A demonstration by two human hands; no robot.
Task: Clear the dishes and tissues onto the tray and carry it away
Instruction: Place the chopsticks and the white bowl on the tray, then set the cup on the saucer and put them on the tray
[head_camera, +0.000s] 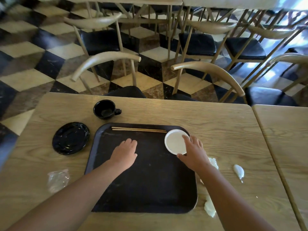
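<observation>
A dark tray [150, 189] lies on the wooden table in front of me. A pair of wooden chopsticks [139, 129] rests along its far edge. My right hand [194, 152] grips a small white dish [175, 141] at the tray's far right corner. My left hand [125, 151] hovers palm down over the tray's middle, fingers loosely curled, holding nothing. Left of the tray sit a black saucer [70, 138] and a black cup [105, 109]. White tissues lie right of the tray: one [238, 170] farther out, one [209, 207] near the tray's corner, one [213, 162] partly under my right arm.
A crumpled clear plastic wrapper [57, 180] lies on the table's left side. A second table [286, 147] abuts on the right. Wooden chairs with black seats [106, 64] stand beyond the table's far edge on a checkered floor.
</observation>
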